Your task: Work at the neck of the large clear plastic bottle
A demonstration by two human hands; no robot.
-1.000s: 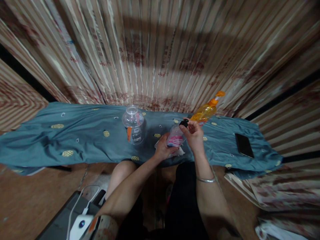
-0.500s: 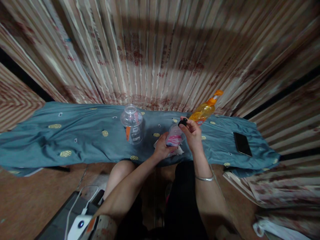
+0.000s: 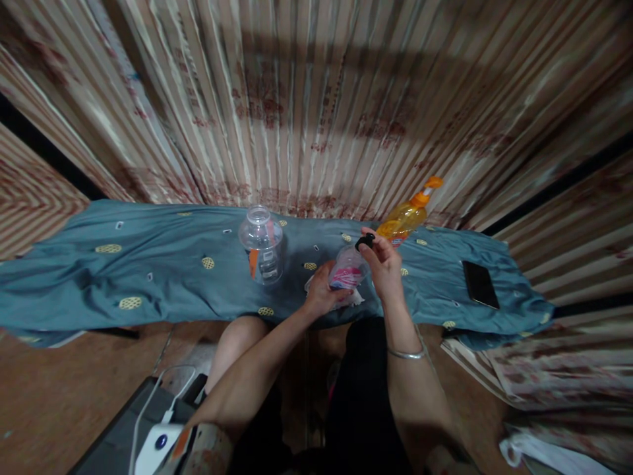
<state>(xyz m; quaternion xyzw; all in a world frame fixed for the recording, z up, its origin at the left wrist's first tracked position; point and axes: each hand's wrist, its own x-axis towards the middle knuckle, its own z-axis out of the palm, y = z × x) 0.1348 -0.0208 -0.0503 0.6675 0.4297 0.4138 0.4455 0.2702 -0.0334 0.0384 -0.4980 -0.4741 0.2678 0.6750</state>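
My left hand (image 3: pixel 324 290) is wrapped round a small clear bottle (image 3: pixel 346 272) with a pink label, tilted to the upper right. At the bottle's top, my right hand (image 3: pixel 386 260) pinches a black cap (image 3: pixel 364 241); whether the cap touches the bottle's mouth I cannot tell. A crumpled white tissue (image 3: pixel 352 300) lies under the bottle and my left hand. Behind my right hand stands an orange pump bottle (image 3: pixel 404 221) of yellow liquid, its lower part partly hidden. To the left, a larger clear plastic bottle (image 3: pixel 262 251) with an orange-and-black label stands upright, open at the neck.
A teal cloth with pineapple prints (image 3: pixel 173 284) covers the narrow table. A black phone (image 3: pixel 479 284) lies at the right. A pleated patterned curtain (image 3: pixel 316 119) hangs behind. At the lower left, a white power bank (image 3: pixel 157 448) with a cable rests on a dark surface.
My right hand and the black cap have shifted slightly to the right. My left hand still grips the small bottle in nearly the same place.
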